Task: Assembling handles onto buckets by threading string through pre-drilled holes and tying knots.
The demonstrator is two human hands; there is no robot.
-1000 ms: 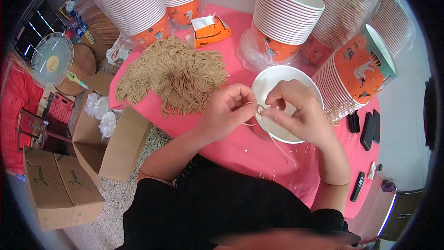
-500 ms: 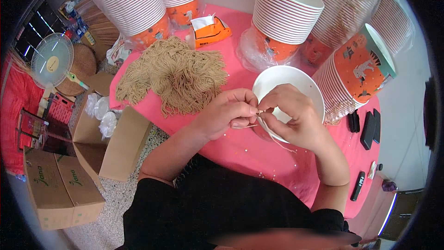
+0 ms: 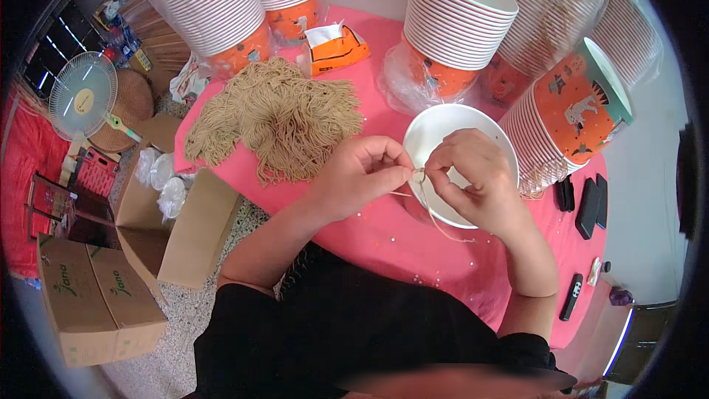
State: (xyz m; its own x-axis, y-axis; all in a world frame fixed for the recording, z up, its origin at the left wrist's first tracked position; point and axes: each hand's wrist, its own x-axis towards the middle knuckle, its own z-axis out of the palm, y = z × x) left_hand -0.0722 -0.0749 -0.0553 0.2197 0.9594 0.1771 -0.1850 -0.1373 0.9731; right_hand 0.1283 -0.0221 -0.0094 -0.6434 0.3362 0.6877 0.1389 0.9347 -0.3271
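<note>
My left hand (image 3: 367,177) and my right hand (image 3: 473,177) meet over the near-left rim of a white paper bucket (image 3: 452,114). Both pinch a thin tan string (image 3: 432,219), whose loose ends hang down, one trailing past the bucket's rim. A small knot or loop seems to lie between the fingertips, too fine to make out. To the left of the bucket lies a large heap of tan strings (image 3: 284,114). Leaning at the right is a stack of orange-and-green printed buckets (image 3: 569,107), with strings bunched at its lower edge.
A pink-covered table (image 3: 399,258) carries more stacked buckets (image 3: 458,26) at the back, some in plastic. Beside the string heap sits an orange tissue pack (image 3: 336,52). Dark cases (image 3: 588,208) lie at the right. Cardboard boxes (image 3: 103,299) and a fan (image 3: 83,96) stand at left.
My fingertips have drawn slightly apart, the right hand shifting a little to the right. The string's hanging end has swung slightly. Nothing else has moved.
</note>
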